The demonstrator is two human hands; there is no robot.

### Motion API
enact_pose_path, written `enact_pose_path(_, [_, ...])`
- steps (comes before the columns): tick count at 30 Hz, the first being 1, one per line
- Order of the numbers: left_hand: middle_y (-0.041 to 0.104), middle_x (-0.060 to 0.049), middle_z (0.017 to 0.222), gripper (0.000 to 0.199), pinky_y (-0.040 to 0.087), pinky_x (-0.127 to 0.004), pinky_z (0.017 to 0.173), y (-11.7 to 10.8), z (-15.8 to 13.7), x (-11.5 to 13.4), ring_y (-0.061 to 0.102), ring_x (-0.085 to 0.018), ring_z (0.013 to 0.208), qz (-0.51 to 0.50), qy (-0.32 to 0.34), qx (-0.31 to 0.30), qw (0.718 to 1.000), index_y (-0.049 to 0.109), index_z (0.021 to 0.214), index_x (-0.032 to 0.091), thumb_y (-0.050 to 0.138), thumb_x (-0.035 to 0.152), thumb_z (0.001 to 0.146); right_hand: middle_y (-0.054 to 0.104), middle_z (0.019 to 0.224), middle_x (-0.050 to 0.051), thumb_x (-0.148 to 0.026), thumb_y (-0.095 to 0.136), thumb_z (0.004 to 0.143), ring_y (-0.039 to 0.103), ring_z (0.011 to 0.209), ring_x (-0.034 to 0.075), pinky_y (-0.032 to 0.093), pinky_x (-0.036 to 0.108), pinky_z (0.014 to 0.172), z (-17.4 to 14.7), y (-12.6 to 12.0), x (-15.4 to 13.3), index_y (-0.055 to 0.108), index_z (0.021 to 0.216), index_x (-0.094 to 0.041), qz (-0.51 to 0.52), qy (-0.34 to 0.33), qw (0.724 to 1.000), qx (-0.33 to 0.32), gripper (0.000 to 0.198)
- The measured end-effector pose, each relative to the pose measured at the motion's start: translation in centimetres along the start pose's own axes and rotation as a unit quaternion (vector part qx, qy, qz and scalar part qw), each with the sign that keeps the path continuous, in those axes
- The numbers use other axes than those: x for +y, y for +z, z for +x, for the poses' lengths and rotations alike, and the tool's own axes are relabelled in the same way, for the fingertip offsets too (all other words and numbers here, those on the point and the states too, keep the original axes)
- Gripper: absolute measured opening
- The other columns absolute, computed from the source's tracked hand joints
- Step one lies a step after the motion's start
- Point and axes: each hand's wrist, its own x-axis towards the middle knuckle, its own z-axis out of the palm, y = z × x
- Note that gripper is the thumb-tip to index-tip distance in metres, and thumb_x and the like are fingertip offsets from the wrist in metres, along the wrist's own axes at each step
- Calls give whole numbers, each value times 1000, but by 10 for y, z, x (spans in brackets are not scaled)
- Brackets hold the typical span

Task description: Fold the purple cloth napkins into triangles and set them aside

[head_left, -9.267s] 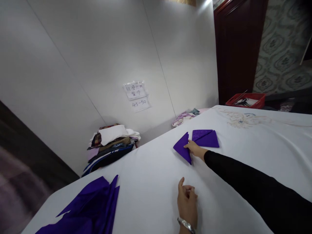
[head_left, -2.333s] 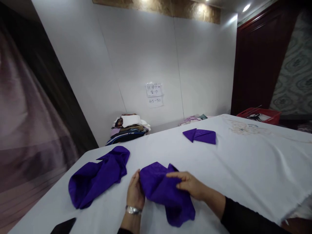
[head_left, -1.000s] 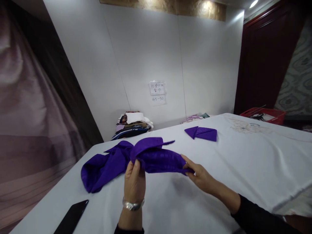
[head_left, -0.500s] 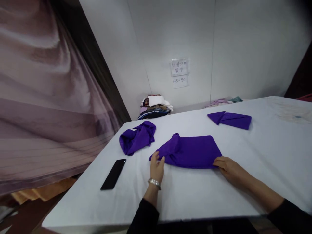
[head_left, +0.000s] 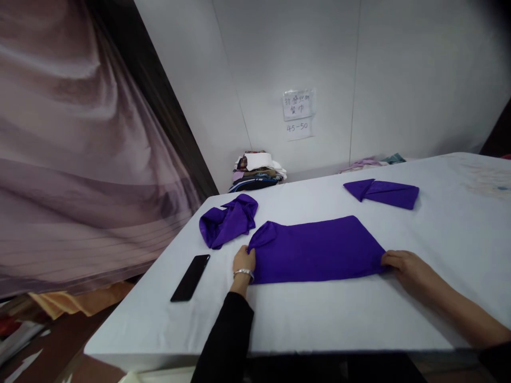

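Purple napkin: soft woven cloth, spread in a flat rectangle on the white-covered desk. Your left hand pinches its left corner; your right hand grips its right corner.

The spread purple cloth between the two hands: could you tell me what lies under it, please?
The purple cloth lies flat on the white table, left hand and right hand at its ends. Anything beneath it is hidden.
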Motion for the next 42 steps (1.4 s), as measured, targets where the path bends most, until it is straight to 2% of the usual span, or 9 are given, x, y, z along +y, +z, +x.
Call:
enact_pose_path(4, [67,-7,73,12,39,-30,62,-22,-4,-22,61,-22,72,-12,-13,16,1000,62,78,17,51,22,78,69,95,3,-9,41,62,63,90,22,48,34,81,6,-8,7,68,92,-24,94,75,992,-39,43])
enact_pose_path(8, [68,-6,81,14,40,-29,68,-19,7,-11,61,-21,79,-2,13,20,1000,63,82,19,50,24,79,67,106,5,-28,45,77,61,98,24,48,35,83,45,-12,0,66,102,-23,130,107,986,-14,33])
enact_pose_path(14, [66,-8,103,20,40,-26,82,13,35,15,59,-18,96,36,55,-5,998,65,96,18,53,20,79,64,109,16,-22,44,79,58,101,26,43,37,88,121,14,21,64,106,-9,-1,80,996,-25,36])
enact_pose_path(18, [59,-13,114,32,37,-27,90,25,51,16,52,-21,108,65,46,6,997,59,110,14,54,21,80,65,104,18,-13,46,75,60,95,27,43,36,83,144,34,49,65,102,-6,-72,88,992,-47,33])
enact_pose_path(23, [61,-13,106,27,41,-28,82,35,72,12,57,-22,99,80,16,10,997,63,101,15,57,23,76,64,93,18,-13,40,81,60,83,21,41,30,75,147,39,66,67,92,-8,-87,26,996,-23,30])
enact_pose_path(28, [64,-8,89,13,44,-27,70,40,80,7,61,-19,81,66,16,20,998,68,81,17,58,23,75,61,81,11,-20,34,86,57,75,18,39,28,66,147,38,66,63,77,-15,-87,45,995,-10,31])
enact_pose_path(35, [64,-4,90,15,44,-23,78,19,64,1,58,-14,87,20,127,69,989,68,86,18,55,19,79,62,84,11,-26,35,83,56,81,25,41,34,73,138,36,64,55,74,-18,-94,71,992,44,23])
enact_pose_path(39, [64,-2,88,16,45,-26,77,-1,49,-2,58,-15,86,4,188,88,978,69,85,22,54,21,81,63,94,12,-31,35,83,55,91,25,40,35,82,126,17,53,51,81,-20,-48,54,994,85,20])
enact_pose_path(42, [66,-2,89,16,45,-28,78,-11,38,-4,58,-16,85,-6,214,102,971,69,85,22,53,20,81,63,98,10,-35,36,83,57,91,24,42,33,79,113,1,39,50,85,-22,3,89,993,84,19])
